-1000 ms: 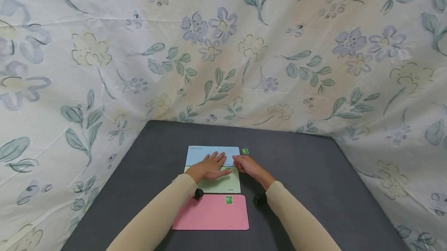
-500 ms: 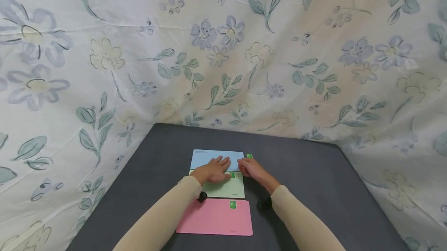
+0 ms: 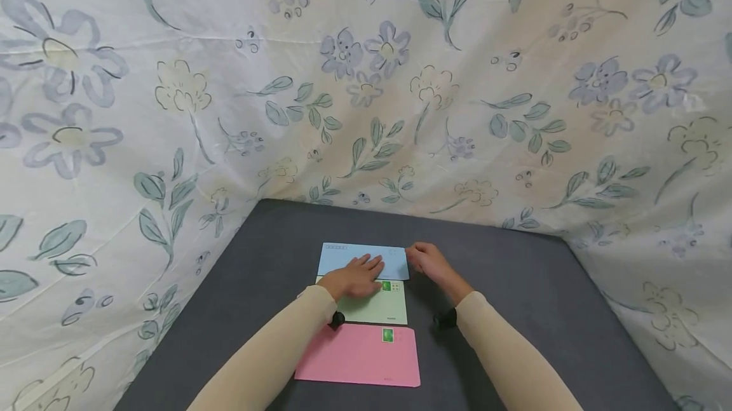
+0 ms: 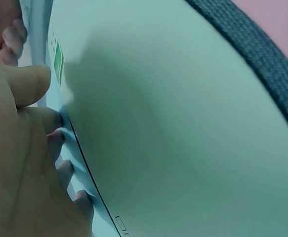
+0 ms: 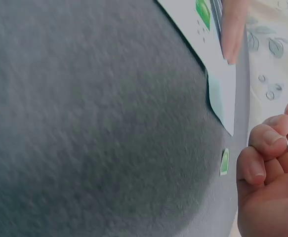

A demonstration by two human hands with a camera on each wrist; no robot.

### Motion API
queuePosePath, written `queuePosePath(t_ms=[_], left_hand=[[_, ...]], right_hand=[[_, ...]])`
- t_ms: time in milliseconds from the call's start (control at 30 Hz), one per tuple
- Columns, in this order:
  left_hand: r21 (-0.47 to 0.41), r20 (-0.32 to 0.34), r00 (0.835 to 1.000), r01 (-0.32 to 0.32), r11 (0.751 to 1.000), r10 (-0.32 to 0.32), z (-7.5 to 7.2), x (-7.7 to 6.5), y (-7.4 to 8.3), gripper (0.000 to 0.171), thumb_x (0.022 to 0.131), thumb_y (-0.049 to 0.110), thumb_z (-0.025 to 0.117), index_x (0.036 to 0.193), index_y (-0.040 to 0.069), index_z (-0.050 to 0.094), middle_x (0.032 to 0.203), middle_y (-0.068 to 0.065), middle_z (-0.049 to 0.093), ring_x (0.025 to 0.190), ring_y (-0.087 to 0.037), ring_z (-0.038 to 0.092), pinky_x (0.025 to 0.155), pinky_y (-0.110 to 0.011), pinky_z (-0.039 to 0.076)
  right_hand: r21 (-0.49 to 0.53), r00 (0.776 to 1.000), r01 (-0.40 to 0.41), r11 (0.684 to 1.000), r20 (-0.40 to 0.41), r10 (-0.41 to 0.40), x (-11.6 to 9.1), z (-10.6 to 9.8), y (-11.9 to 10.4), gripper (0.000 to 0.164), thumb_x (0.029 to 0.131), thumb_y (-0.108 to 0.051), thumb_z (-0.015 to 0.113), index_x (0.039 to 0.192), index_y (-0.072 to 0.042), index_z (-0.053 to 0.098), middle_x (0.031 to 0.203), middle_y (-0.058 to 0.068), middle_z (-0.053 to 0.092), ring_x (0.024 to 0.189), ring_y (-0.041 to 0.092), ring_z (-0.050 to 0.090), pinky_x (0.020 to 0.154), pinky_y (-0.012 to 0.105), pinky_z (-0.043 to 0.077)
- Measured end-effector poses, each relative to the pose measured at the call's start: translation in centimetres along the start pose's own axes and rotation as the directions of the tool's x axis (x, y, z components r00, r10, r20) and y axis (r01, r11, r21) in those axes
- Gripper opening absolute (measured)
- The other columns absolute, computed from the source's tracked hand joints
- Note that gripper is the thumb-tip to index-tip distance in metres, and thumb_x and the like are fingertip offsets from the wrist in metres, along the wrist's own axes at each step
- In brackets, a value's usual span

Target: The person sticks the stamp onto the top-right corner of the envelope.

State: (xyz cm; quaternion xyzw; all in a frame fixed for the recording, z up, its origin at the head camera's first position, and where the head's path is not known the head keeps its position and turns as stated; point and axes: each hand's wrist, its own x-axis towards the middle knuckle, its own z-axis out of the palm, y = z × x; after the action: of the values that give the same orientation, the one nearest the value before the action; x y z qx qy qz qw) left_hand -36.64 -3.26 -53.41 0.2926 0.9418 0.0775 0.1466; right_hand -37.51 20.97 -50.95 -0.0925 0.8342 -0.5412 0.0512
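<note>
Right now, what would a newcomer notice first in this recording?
Probably the blue envelope, green envelope and pink envelope, ranged far to near on the dark table. Next, the left hand over the blue and green, and the right hand by the blue's right edge. A flowered cloth rises behind.

The head view is evenly bright and fairly sharp, with slight glare at right on the white flower-printed cloth (image 3: 366,138). Soft shadows darken the dark grey matte worktop (image 3: 549,309) beneath the cream-coloured sleeves (image 3: 509,347). The left wrist view carries a teal cast, a blurry shadow spread across the pale green paper envelope (image 4: 193,133); the right wrist view looks dim, grainy and soft.
</note>
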Motion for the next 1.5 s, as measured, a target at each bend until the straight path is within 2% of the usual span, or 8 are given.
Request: queuePosePath(t_ms=[167, 333, 533, 733, 933, 1000, 1233, 1500], left_hand=[[0.004, -0.002, 1.0, 0.0, 1.0, 0.0, 0.3, 0.5, -0.4, 0.068, 0.116, 0.046, 0.039, 0.175, 0.014, 0.023, 0.182, 0.0, 0.013, 0.167, -0.027, 0.006, 0.132, -0.051, 0.009], [0.01, -0.004, 1.0, -0.003, 1.0, 0.004, 0.5, 1.0, -0.6, 0.069, 0.116, 0.047, 0.04, 0.174, 0.014, 0.024, 0.182, -0.001, 0.013, 0.167, -0.027, 0.006, 0.132, -0.05, 0.008], [-0.003, 0.004, 1.0, -0.002, 1.0, 0.002, 0.7, 1.3, -0.8, 0.07, 0.116, 0.048, 0.04, 0.175, 0.015, 0.021, 0.182, -0.001, 0.01, 0.167, -0.027, 0.003, 0.132, -0.051, 0.004], [0.024, 0.01, 1.0, 0.005, 1.0, -0.005, -0.2, 0.4, -0.2, 0.07, 0.116, 0.049, 0.039, 0.175, 0.015, 0.022, 0.182, 0.0, 0.012, 0.167, -0.026, 0.005, 0.132, -0.049, 0.008], [0.004, -0.007, 1.0, 0.0, 1.0, 0.0, -0.5, -0.1, 0.0, 0.07, 0.115, 0.05, 0.04, 0.174, 0.015, 0.025, 0.181, 0.0, 0.015, 0.167, -0.026, 0.008, 0.132, -0.048, 0.01], [0.006, -0.016, 1.0, -0.002, 1.0, 0.002, -0.2, 0.1, -0.1, 0.071, 0.115, 0.051, 0.04, 0.174, 0.014, 0.026, 0.181, 0.0, 0.017, 0.166, -0.027, 0.011, 0.132, -0.048, 0.012], [0.01, 0.008, 1.0, -0.001, 1.0, 0.001, -2.0, -1.9, 1.3, 0.077, 0.114, 0.057, 0.042, 0.174, 0.013, 0.024, 0.181, -0.001, 0.015, 0.166, -0.029, 0.011, 0.132, -0.047, 0.012], [0.033, 0.004, 1.0, -0.011, 0.999, 0.011, -1.7, -1.8, 0.9, 0.082, 0.112, 0.063, 0.041, 0.174, 0.014, 0.023, 0.181, -0.002, 0.015, 0.166, -0.028, 0.011, 0.132, -0.046, 0.013]], right_hand=[[-0.041, 0.999, -0.024, 0.999, -0.025, 0.023, 0.4, -0.8, 0.2, 0.033, 0.113, -0.018, 0.056, 0.103, 0.012, 0.065, 0.08, 0.003, 0.055, 0.073, 0.018, 0.052, 0.068, 0.031, 0.044], [-0.091, 0.999, -0.004, 0.996, -0.041, 0.0, 0.8, -1.5, 0.6, 0.031, 0.114, -0.019, 0.056, 0.106, 0.01, 0.066, 0.081, 0.004, 0.055, 0.074, 0.02, 0.052, 0.068, 0.034, 0.042], [-0.183, 0.998, -0.003, 0.983, -0.059, -0.008, 1.0, -2.2, 0.6, 0.029, 0.113, -0.021, 0.057, 0.116, 0.006, 0.07, 0.091, 0.014, 0.063, 0.08, 0.022, 0.056, 0.071, 0.037, 0.046], [-0.256, 0.996, -0.023, 0.967, -0.085, 0.002, 1.8, -2.8, 1.2, 0.028, 0.112, -0.023, 0.058, 0.114, 0.001, 0.071, 0.097, 0.009, 0.065, 0.088, 0.025, 0.058, 0.075, 0.039, 0.048], [-0.254, 0.994, -0.057, 0.965, -0.109, 0.03, 2.1, -3.5, 2.0, 0.024, 0.111, -0.022, 0.061, 0.114, 0.0, 0.071, 0.105, 0.012, 0.067, 0.093, 0.027, 0.061, 0.081, 0.041, 0.051], [-0.254, 0.993, -0.073, 0.964, -0.11, 0.046, 2.1, -3.6, 2.2, 0.024, 0.112, -0.021, 0.06, 0.115, 0.0, 0.07, 0.106, 0.013, 0.068, 0.092, 0.027, 0.061, 0.081, 0.042, 0.051], [-0.257, 0.989, -0.111, 0.96, -0.123, 0.081, 2.3, -3.6, 2.5, 0.024, 0.112, -0.019, 0.059, 0.118, 0.002, 0.069, 0.106, 0.015, 0.068, 0.091, 0.026, 0.062, 0.08, 0.041, 0.051], [-0.276, 0.987, -0.131, 0.952, -0.131, 0.098, 2.9, -3.6, 3.0, 0.024, 0.11, -0.019, 0.061, 0.116, 0.003, 0.069, 0.103, 0.013, 0.068, 0.089, 0.025, 0.063, 0.076, 0.037, 0.051]])
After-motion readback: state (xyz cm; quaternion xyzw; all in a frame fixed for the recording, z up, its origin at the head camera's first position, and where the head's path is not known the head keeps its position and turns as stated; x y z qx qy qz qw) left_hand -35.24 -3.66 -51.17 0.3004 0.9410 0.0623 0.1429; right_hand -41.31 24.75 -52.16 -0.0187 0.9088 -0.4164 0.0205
